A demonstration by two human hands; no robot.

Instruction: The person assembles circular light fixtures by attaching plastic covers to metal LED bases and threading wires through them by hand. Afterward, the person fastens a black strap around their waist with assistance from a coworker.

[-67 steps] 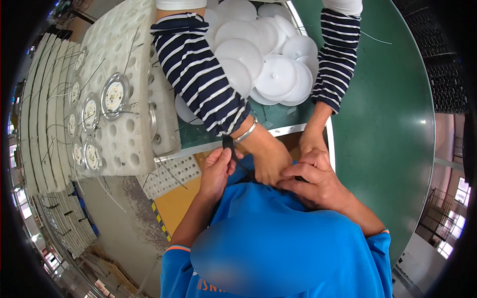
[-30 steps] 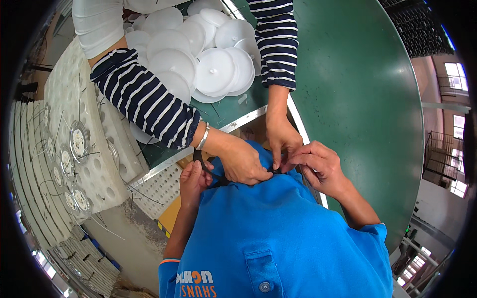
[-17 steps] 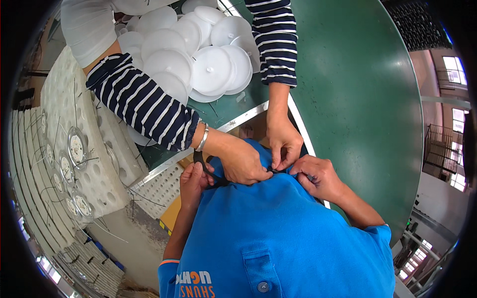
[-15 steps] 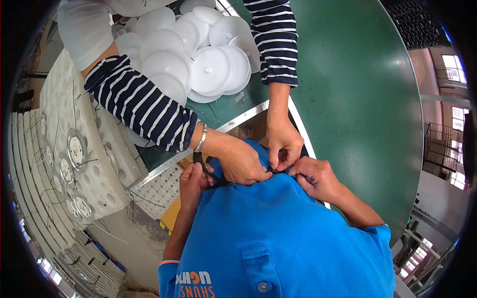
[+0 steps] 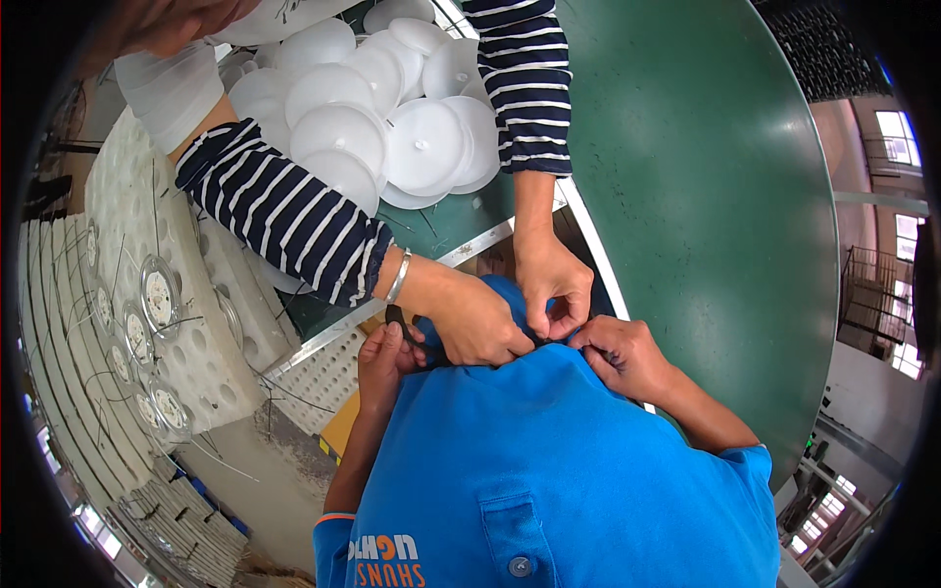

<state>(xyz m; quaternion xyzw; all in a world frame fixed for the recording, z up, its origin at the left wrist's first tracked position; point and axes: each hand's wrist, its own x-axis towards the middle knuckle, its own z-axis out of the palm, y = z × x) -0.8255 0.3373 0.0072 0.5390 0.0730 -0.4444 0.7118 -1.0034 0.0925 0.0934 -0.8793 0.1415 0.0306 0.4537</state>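
Observation:
My left hand [image 5: 384, 361] is closed round a black strap [image 5: 416, 339] at the left side of my blue shirt [image 5: 578, 461]. At the shirt's other side, my right hand [image 5: 627, 355] is closed, thumb and fingers pinched against the cloth; what lies between them is hidden. Between my hands, a co-worker's two hands work at the shirt's front. One, with a silver bracelet [image 5: 398, 276], is bent over the strap. The other hand [image 5: 555, 284] pinches beside it, the fingertips of both nearly meeting. Most of the strap is covered by these hands.
A heap of white round discs [image 5: 338, 137] lies on the green table [image 5: 686, 176], whose metal-edged corner points toward me. At left stand pale trays with holes [image 5: 211, 367], holding round metal parts [image 5: 159, 294] with wires. The co-worker's striped sleeves [image 5: 284, 211] cross the table.
The co-worker's head has come into the upper left corner. Their right-side arm has shifted slightly left. My own hands stay nearly where they were.

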